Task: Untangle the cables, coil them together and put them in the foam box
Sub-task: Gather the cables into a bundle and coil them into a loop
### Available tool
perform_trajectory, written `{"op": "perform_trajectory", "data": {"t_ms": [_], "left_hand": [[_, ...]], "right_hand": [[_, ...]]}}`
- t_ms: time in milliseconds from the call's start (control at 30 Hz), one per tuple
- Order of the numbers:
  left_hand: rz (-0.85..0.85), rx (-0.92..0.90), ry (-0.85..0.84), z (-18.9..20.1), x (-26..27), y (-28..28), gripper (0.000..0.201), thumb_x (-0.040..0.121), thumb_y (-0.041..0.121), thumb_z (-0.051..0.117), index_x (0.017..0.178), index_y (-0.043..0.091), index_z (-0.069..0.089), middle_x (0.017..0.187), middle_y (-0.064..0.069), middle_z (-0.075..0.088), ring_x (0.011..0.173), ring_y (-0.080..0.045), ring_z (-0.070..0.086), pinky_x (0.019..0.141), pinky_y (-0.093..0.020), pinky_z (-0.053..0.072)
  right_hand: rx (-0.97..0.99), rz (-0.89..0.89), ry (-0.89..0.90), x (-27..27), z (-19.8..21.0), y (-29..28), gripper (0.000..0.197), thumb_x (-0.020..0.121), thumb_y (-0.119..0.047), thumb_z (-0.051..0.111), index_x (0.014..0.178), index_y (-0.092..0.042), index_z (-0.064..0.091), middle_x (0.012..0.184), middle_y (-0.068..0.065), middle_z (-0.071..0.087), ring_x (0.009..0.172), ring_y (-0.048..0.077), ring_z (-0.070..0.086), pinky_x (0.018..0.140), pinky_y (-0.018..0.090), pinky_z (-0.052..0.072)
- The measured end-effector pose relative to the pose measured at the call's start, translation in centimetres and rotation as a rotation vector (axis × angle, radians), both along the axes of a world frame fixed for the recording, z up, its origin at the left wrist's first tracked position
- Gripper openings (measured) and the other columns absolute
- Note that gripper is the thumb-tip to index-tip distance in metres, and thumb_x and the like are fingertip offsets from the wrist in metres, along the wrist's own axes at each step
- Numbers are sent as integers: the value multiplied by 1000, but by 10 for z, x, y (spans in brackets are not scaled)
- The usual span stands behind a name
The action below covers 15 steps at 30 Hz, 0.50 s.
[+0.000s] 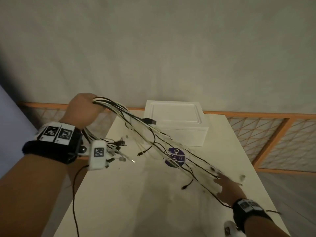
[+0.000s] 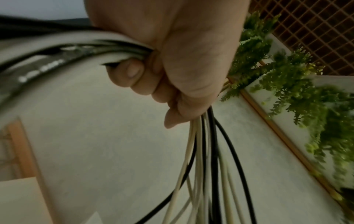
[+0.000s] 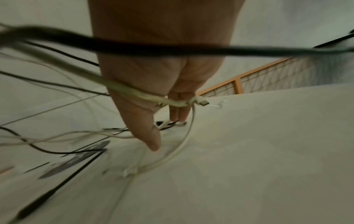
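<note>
left hand fisted round black and white cables, raised near foam box; right hand spread flat, fingers straight among strands over bench.

A pale, off-white surface is carrying everything here, narrowing toward the far wall in the head view. A white foam box is sitting at its far end with its lid on, close to the back edge. Just in front of the box, a round purple sticker with white lettering is lying flat on the surface, partly crossed by strands of black and white cables. The lower ends of those cables are trailing onto the surface near the right side, where small connectors are resting; blur is hiding how many are touching down.
</note>
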State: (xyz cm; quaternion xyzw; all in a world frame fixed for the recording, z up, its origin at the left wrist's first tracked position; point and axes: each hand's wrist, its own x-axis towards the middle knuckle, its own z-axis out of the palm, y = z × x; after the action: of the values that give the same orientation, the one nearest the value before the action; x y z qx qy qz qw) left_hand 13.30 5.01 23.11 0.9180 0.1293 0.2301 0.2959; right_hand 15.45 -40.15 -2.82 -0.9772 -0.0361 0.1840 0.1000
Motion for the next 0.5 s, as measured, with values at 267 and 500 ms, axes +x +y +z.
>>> {"op": "perform_trajectory", "data": {"t_ms": [267,500], "left_hand": [[-53,14,-3,-5,11,-18,12,82,9,67,85,-3,69,81,-21,66,77,-33,59,66,-34,41],[-233,41,-31,6,6,-68,34,65,31,55,76,1,67,71,-13,63,69,-26,56,61,-33,42]], "right_hand": [[103,73,225,23,72,50,23,87,-27,63,101,-9,69,102,6,69,84,18,69,69,25,54],[1128,290,-239,0,197,166,34,97,-39,45,118,-22,65,110,-8,68,98,6,65,88,20,49]]}}
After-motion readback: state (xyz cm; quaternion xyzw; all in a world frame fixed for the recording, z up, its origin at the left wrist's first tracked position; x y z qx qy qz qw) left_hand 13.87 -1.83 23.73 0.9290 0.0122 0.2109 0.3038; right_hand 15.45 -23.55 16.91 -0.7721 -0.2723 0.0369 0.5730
